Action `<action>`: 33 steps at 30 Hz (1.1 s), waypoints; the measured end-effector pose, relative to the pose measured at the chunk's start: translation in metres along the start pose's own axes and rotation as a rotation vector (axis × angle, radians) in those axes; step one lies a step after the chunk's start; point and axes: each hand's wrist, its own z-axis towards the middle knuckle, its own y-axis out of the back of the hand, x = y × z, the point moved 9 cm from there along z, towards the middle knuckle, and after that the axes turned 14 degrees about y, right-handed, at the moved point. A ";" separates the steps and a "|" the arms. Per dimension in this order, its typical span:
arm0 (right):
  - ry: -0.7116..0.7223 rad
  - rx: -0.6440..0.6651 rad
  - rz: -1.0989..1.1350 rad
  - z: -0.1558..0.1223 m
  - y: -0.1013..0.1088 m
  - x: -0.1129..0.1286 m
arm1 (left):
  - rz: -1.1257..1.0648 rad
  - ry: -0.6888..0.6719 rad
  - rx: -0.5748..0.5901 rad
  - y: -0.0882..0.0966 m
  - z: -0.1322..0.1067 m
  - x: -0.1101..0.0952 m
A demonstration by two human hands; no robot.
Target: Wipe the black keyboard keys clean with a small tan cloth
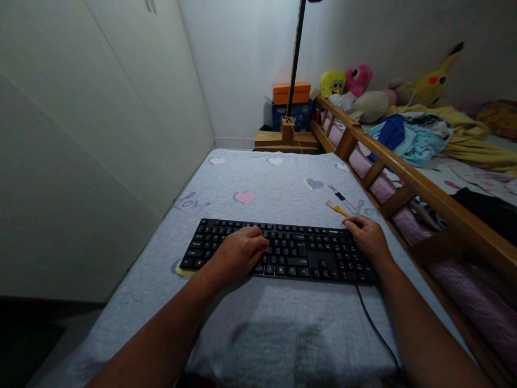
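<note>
A black keyboard (288,250) lies flat on the quilted bedspread, its cable leaving from the near right side. My left hand (242,249) rests over the left-middle keys with fingers curled and pressed together; whatever they might hold is hidden. At the keyboard's far right corner, my right hand (368,237) has its fingers closed at the end of a small flat brush (338,208) with an orange handle and pale bristles. Just beyond the brush lies a thin metal tool (340,196) with a black middle part.
A wooden bed rail (404,170) runs along the right, with clothes (407,137) and plush toys behind it. White cabinet doors (100,134) stand on the left. At the back, a dark pole (297,59) rises from a wooden base beside an orange box (291,93).
</note>
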 end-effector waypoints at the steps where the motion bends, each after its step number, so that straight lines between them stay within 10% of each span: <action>1: 0.005 0.000 0.001 0.000 0.000 0.000 | -0.004 0.000 0.001 0.001 0.000 0.001; 33: -0.013 0.005 0.010 0.001 0.000 -0.001 | 0.190 0.181 0.049 0.024 -0.005 0.045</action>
